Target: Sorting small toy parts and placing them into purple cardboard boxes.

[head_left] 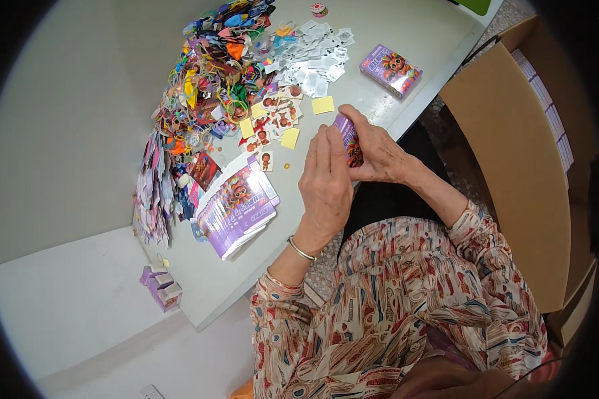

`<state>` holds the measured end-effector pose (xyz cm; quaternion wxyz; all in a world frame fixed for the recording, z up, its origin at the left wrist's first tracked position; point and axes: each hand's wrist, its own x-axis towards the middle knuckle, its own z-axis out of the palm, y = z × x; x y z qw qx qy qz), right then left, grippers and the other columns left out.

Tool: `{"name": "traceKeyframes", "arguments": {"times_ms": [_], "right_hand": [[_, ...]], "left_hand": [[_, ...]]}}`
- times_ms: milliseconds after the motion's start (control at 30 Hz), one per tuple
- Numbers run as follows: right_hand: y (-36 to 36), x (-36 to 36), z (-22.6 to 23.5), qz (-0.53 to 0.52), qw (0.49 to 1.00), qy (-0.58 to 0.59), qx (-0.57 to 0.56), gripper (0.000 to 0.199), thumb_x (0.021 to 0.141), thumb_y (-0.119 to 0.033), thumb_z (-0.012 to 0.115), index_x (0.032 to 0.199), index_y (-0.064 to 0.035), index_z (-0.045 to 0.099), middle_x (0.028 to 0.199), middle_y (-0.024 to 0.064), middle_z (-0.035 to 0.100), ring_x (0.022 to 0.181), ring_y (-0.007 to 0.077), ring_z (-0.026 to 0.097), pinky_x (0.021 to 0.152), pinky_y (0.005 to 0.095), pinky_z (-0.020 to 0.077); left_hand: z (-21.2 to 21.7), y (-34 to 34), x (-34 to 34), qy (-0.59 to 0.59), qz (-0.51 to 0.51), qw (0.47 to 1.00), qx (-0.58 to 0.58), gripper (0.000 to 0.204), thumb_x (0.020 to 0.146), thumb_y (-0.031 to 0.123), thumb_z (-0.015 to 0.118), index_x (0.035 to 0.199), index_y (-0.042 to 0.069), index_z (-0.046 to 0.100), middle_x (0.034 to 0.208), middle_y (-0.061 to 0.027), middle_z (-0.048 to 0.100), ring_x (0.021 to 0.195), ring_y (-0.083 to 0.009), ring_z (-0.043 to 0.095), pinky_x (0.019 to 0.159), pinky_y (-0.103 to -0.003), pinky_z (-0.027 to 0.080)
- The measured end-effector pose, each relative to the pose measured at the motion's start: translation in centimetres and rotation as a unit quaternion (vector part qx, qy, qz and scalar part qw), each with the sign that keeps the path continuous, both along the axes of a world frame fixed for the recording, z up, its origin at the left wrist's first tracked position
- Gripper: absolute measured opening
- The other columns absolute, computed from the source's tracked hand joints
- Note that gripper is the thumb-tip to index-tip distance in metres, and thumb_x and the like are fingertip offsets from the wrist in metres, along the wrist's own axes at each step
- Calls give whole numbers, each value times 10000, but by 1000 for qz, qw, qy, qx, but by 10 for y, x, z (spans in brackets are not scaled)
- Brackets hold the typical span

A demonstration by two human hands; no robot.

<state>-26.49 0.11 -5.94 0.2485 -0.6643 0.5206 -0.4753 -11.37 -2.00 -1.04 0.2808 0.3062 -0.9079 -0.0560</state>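
Presently, largest first: a brown cardboard carton (512,159) is standing open beside the pale worktable (80,133), well to the person's right. On the table a heap of coloured balloons and elastic rings (213,73) is lying above a fanned stack of flat purple box blanks (239,206), with one finished purple box (391,70) sitting apart near the far edge. The left hand (325,189) and right hand (379,149) are meeting just off the table's near edge, both closing on a small purple box (350,141). This box is standing nearly upright, its long axis running up and away from the person, pinched between the right thumb and fingers and backed by the left fingertips; both hands are equally near.
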Motion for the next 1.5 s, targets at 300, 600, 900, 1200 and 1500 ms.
{"name": "traceKeyframes", "arguments": {"times_ms": [300,600,900,1200,1500], "right_hand": [[-7,-4,-10,41,995,-10,-90,816,662,-204,811,1300,-105,311,1149,174,489,942,414,591,764,419,523],[-4,-4,-8,40,996,-14,-84,771,674,-199,774,1281,-75,315,1093,195,484,891,404,588,743,422,515],[-2,-8,17,-26,999,27,14,853,685,-280,777,1335,-12,294,1146,253,496,960,390,598,806,417,505],[-46,-109,28,-238,911,329,75,821,752,-347,710,1406,-10,347,1348,176,483,1099,384,535,952,431,444],[-50,-102,26,-197,905,337,169,886,758,-306,702,1465,-38,240,1349,160,481,1047,389,552,905,434,463]], "left_hand": [[-7,-2,-1,4,1,1000,-27,532,781,-48,567,1300,-80,459,1268,-275,518,1139,-426,543,902,-428,500],[-13,7,3,152,49,985,69,323,891,-40,538,1214,-38,544,1150,-239,609,1013,-380,630,826,-395,524],[-4,-1,4,293,95,899,312,320,885,39,620,1194,-20,558,1136,-214,605,1034,-291,629,835,-331,505],[-1,12,37,142,30,974,176,306,815,107,707,1099,31,625,1275,-174,545,1181,-369,519,994,-441,414],[-4,-54,176,-250,136,953,109,948,621,545,789,1403,152,425,1457,-230,317,1338,-509,235,1064,-589,206]]}}
